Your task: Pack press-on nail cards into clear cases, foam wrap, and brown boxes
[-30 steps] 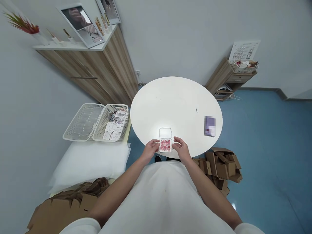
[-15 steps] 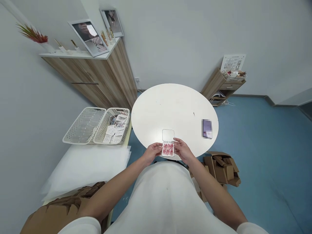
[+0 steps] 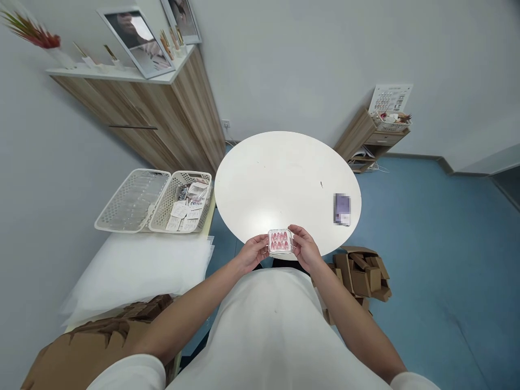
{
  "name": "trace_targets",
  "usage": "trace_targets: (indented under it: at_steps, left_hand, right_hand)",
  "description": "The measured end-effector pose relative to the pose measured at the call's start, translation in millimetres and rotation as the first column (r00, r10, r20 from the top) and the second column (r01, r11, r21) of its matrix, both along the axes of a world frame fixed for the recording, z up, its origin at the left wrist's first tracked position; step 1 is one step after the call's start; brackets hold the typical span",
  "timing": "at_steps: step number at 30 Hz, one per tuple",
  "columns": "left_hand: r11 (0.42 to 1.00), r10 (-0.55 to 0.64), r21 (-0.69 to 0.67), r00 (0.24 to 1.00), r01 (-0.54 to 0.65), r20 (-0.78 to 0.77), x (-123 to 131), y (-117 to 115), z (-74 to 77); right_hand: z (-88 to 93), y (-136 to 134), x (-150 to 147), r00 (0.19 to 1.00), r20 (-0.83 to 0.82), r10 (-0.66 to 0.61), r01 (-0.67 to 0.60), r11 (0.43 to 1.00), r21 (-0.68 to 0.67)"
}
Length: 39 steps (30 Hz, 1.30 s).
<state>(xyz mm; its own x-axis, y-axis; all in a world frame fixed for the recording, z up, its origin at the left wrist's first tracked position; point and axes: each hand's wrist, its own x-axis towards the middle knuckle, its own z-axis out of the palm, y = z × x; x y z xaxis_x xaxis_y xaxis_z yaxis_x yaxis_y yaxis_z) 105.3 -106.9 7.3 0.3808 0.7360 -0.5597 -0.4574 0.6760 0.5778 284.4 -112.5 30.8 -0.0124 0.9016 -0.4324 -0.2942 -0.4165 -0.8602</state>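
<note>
A small clear plastic box (image 3: 280,241) holds two rows of pink-red press-on nails on a white backing. Its transparent lid lies down over the nails. My left hand (image 3: 254,252) grips the box's left edge, thumb and fingers closed on it. At the opposite edge, my right hand (image 3: 304,247) holds the box with fingers bent round the side and corner. Both hands keep it above the near edge of the white oval table (image 3: 280,173).
A purple package (image 3: 342,209), partly pixelated, lies on the table's right. White baskets (image 3: 181,202) with packets stand at left, beside translucent sheets (image 3: 142,268). Cardboard boxes (image 3: 363,273) sit on the floor at right. A wooden cabinet (image 3: 142,119) stands behind left.
The clear lid, raised half a second ago, has come down over the nails. Both hands stay on the box's sides. The whole view has shifted slightly.
</note>
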Motion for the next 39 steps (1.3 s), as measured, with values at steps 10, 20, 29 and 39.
trace_targets:
  at_steps: [10,20,29,39]
  left_hand:
    - [0.991,0.136,0.016,0.99,-0.135,-0.041,18.8,8.1,2.8]
    - [0.995,0.083,0.052,0.996,-0.081,-0.043,67.0,28.6,19.8]
    - [0.954,-0.003,0.267,0.894,0.137,-0.447,90.2,18.0,23.4]
    - [0.94,0.046,0.295,0.79,0.173,-0.611,82.0,13.7,14.8]
  right_hand:
    - [21.2,2.3,30.8,0.979,-0.053,0.197,-0.202,0.973,-0.111]
    - [17.2,20.7,74.7,0.981,0.013,0.192,-0.19,0.978,-0.082]
    - [-4.5,27.3,91.8,0.982,0.087,0.17,-0.167,0.985,-0.042]
    - [-21.2,39.4,87.0,0.921,0.158,0.355,-0.347,0.935,-0.076]
